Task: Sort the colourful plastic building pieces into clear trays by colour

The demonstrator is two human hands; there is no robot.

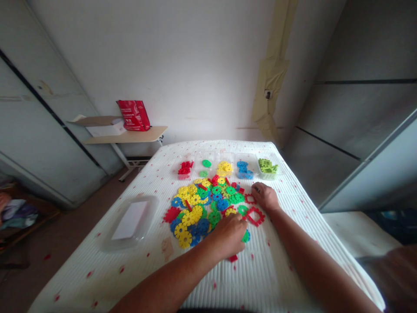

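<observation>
A loose pile of plastic snowflake discs (pixel 195 213) in yellow, blue, green and red lies on the quilted cloth. My left hand (pixel 232 232) is closed at the near right side of the pile. Its fingers are curled down, and what they hold, if anything, is hidden. To the right, my right hand (pixel 266 196) rests low with bent fingers beside a small red square frame (pixel 250 198); anything in its fingertips is hidden. Between the hands lies a larger red toothed frame (pixel 256 216). A red piece (pixel 233 258) shows just below my left hand.
Clear tubs along the back hold red pieces (pixel 185 170), green discs (pixel 206 163), yellow discs (pixel 224 168), blue pieces (pixel 244 170) and lime-green pieces (pixel 267 166). A clear lid (pixel 151 213) with a white sheet lies left. A side table (pixel 143 135) carries a red bag (pixel 134 115).
</observation>
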